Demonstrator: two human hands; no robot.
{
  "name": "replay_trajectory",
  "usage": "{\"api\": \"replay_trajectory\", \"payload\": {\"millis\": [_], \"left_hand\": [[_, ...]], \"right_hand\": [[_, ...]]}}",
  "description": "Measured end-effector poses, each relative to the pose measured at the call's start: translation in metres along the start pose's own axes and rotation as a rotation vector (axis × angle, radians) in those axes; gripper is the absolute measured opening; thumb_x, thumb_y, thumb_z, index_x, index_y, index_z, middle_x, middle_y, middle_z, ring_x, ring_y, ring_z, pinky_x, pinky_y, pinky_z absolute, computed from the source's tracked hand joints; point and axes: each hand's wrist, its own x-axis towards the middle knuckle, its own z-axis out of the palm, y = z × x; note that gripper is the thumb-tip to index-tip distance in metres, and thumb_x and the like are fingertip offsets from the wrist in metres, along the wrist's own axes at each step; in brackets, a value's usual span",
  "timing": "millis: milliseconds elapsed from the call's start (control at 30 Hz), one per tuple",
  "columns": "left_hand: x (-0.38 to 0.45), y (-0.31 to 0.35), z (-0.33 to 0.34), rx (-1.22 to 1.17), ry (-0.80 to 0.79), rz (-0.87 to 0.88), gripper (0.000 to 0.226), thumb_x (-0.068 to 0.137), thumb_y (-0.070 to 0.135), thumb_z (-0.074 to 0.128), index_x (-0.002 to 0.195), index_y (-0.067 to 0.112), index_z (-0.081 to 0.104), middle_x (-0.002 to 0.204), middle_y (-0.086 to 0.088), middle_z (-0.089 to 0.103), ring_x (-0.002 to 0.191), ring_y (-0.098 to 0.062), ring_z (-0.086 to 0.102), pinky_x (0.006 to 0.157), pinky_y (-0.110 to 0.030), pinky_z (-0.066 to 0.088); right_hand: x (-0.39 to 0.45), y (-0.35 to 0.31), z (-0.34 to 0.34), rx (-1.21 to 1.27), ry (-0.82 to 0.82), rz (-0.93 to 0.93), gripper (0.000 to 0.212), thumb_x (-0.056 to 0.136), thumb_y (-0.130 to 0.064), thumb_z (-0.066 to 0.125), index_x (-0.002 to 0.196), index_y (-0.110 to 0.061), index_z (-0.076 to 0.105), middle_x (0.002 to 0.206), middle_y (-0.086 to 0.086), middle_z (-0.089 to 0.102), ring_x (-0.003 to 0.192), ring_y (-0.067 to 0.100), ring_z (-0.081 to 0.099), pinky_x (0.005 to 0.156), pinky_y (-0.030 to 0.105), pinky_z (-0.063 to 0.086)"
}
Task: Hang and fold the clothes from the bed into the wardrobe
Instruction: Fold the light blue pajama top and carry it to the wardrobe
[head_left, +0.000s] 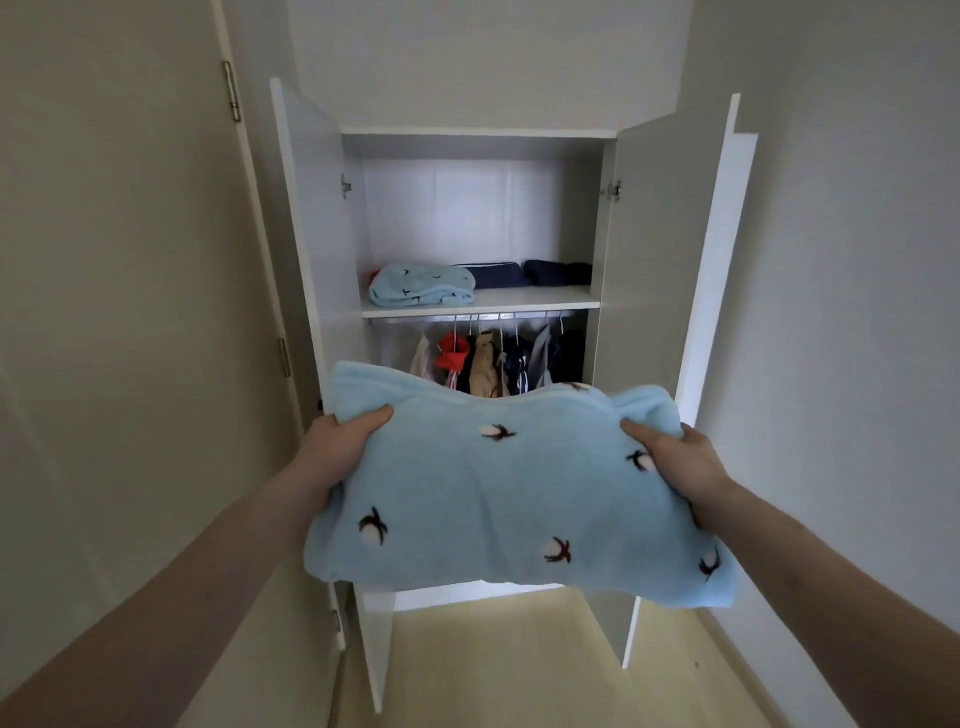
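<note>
Unlabelled blue fleece (509, 499) between both hands (343, 441)

folded light-blue fleece garment with dark embroidered motifs (498, 499) | held flat, in front of open white wardrobe (483, 306) | below shelf level

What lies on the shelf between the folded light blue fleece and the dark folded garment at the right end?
In the head view, a folded navy garment lies between the light blue fleece and the dark garment.
</note>
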Motion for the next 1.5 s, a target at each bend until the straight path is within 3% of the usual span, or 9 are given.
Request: {"api": "replay_trajectory", "payload": {"millis": [133, 300, 467, 633, 1000, 1200, 1300, 1400, 1500], "left_hand": [[0.062, 0.013, 0.012, -0.019, -0.029, -0.008, 0.056, 0.082, 0.049, 0.08, 0.124, 0.015, 0.07, 0.115, -0.007, 0.074, 0.103, -0.031, 0.071, 0.099, -0.051, 0.055], [0.133, 0.034, 0.034, -0.036, -0.048, 0.031, 0.05, 0.084, 0.047, 0.079, 0.123, 0.017, 0.068, 0.111, -0.004, 0.073, 0.099, -0.026, 0.069, 0.084, -0.039, 0.055], [0.208, 0.048, 0.063, -0.02, -0.035, 0.062, 0.051, 0.085, 0.043, 0.08, 0.125, 0.014, 0.069, 0.118, -0.006, 0.072, 0.103, -0.027, 0.069, 0.098, -0.046, 0.056], [0.299, 0.061, 0.101, -0.004, -0.042, 0.089, 0.05, 0.084, 0.046, 0.08, 0.124, 0.017, 0.068, 0.111, 0.001, 0.072, 0.1, -0.022, 0.069, 0.09, -0.041, 0.056], [0.488, 0.086, 0.171, 0.014, 0.065, 0.135, 0.052, 0.086, 0.045, 0.078, 0.129, 0.019, 0.067, 0.122, -0.001, 0.069, 0.106, -0.024, 0.065, 0.095, -0.042, 0.053], [0.581, 0.11, 0.196, 0.023, 0.069, 0.211, 0.042, 0.09, 0.044, 0.074, 0.125, 0.025, 0.066, 0.107, 0.008, 0.065, 0.087, -0.008, 0.059, 0.072, -0.027, 0.046], [0.629, 0.12, 0.208, -0.008, 0.046, 0.212, 0.038, 0.088, 0.043, 0.076, 0.121, 0.026, 0.066, 0.107, 0.007, 0.066, 0.086, -0.007, 0.061, 0.071, -0.027, 0.047], [0.676, 0.125, 0.218, -0.038, 0.033, 0.21, 0.039, 0.086, 0.042, 0.078, 0.118, 0.021, 0.068, 0.105, 0.005, 0.068, 0.09, -0.012, 0.065, 0.079, -0.031, 0.05], [0.717, 0.128, 0.226, -0.042, 0.008, 0.202, 0.034, 0.086, 0.044, 0.077, 0.113, 0.024, 0.068, 0.099, 0.008, 0.069, 0.088, -0.009, 0.064, 0.07, -0.028, 0.049]], "right_hand": [[0.05, -0.014, 0.02, 0.003, 0.049, -0.003, 0.052, 0.078, -0.048, 0.084, 0.12, -0.021, 0.07, 0.104, 0.0, 0.077, 0.091, 0.023, 0.074, 0.071, 0.031, 0.056], [0.115, -0.035, 0.036, 0.002, 0.086, -0.024, 0.046, 0.077, -0.048, 0.085, 0.112, -0.022, 0.07, 0.1, 0.0, 0.077, 0.088, 0.024, 0.074, 0.07, 0.031, 0.056], [0.191, -0.049, 0.049, 0.024, 0.094, -0.049, 0.034, 0.078, -0.046, 0.085, 0.102, -0.027, 0.072, 0.088, -0.007, 0.078, 0.077, 0.016, 0.075, 0.057, 0.024, 0.053], [0.289, -0.051, 0.063, 0.032, 0.074, -0.065, 0.028, 0.081, -0.045, 0.083, 0.1, -0.027, 0.072, 0.074, -0.015, 0.077, 0.062, 0.006, 0.074, 0.05, 0.02, 0.052], [0.508, -0.075, 0.113, -0.007, 0.017, -0.101, 0.026, 0.084, -0.044, 0.08, 0.102, -0.025, 0.076, 0.08, -0.007, 0.079, 0.075, 0.016, 0.076, 0.055, 0.025, 0.053], [0.607, -0.097, 0.142, -0.046, 0.027, -0.124, 0.033, 0.086, -0.042, 0.08, 0.112, -0.021, 0.074, 0.095, 0.0, 0.076, 0.087, 0.024, 0.072, 0.072, 0.034, 0.056], [0.653, -0.107, 0.156, -0.043, 0.031, -0.125, 0.038, 0.088, -0.04, 0.079, 0.117, -0.018, 0.071, 0.1, 0.004, 0.075, 0.083, 0.021, 0.07, 0.065, 0.029, 0.051], [0.694, -0.118, 0.171, -0.068, 0.057, -0.129, 0.047, 0.087, -0.04, 0.08, 0.124, -0.013, 0.07, 0.109, 0.009, 0.073, 0.09, 0.027, 0.069, 0.08, 0.037, 0.055], [0.73, -0.129, 0.183, -0.089, 0.071, -0.13, 0.047, 0.086, -0.038, 0.081, 0.124, -0.011, 0.071, 0.11, 0.011, 0.073, 0.09, 0.026, 0.07, 0.081, 0.039, 0.056]]}}
